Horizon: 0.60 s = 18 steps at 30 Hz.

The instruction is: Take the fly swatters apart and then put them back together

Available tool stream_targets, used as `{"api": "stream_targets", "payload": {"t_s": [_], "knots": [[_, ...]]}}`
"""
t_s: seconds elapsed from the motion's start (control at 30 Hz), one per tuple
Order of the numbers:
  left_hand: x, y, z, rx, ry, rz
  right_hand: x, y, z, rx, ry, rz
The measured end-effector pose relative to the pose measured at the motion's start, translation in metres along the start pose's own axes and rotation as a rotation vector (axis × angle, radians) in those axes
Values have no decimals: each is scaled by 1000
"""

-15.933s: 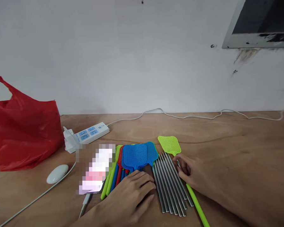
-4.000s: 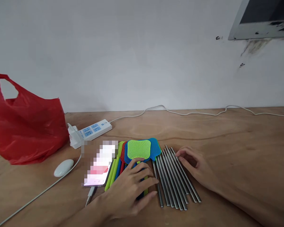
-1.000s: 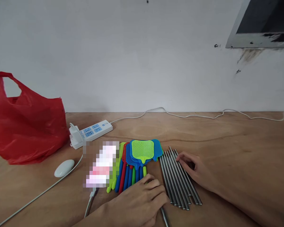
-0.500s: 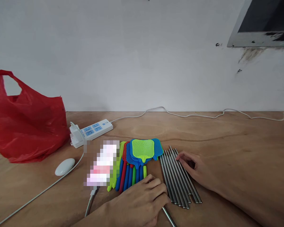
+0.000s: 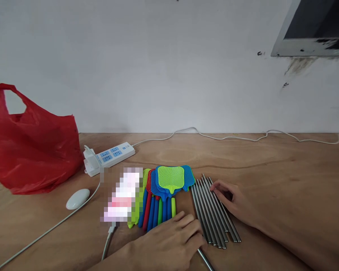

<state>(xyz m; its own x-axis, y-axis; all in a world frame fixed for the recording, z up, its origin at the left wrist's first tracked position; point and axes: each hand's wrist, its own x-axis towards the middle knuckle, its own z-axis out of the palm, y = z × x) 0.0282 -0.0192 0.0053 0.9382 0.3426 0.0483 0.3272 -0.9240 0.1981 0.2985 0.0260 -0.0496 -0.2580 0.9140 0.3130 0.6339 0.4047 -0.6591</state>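
My left hand (image 5: 172, 239) lies low in the middle with its fingers curled over a shiny metal rod (image 5: 205, 259). One end of that rod sticks out below the fingers; the rest is hidden under the hand. Just to the right, several similar metal rods (image 5: 213, 214) lie side by side in a fan. My right hand (image 5: 230, 197) bends over their right edge, thumb and fingertips pinched at the upper part of a rod. Left of the rods are plastic fly swatter heads (image 5: 171, 177) with mesh paddles in yellow-green, blue and red, stacked, their coloured handles (image 5: 155, 210) pointing toward me.
A pixelated glowing phone-like shape (image 5: 122, 197) lies left of the swatters, a white cable (image 5: 109, 239) at its lower end. Farther left are a white rounded object (image 5: 77, 199), a power strip (image 5: 118, 153) and a red plastic bag (image 5: 36, 143). A thin cord (image 5: 228, 138) runs along the wall.
My left hand has shifted slightly right with the metal rod, closer to the fan of rods. My right hand and the swatter heads look the same.
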Motion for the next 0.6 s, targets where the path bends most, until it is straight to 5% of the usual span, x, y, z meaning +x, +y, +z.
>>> {"api": "stream_targets", "payload": {"t_s": [0.6], "knots": [[-1, -8, 7, -48, -45, 17, 2, 4, -2, 61, 54, 3]]}}
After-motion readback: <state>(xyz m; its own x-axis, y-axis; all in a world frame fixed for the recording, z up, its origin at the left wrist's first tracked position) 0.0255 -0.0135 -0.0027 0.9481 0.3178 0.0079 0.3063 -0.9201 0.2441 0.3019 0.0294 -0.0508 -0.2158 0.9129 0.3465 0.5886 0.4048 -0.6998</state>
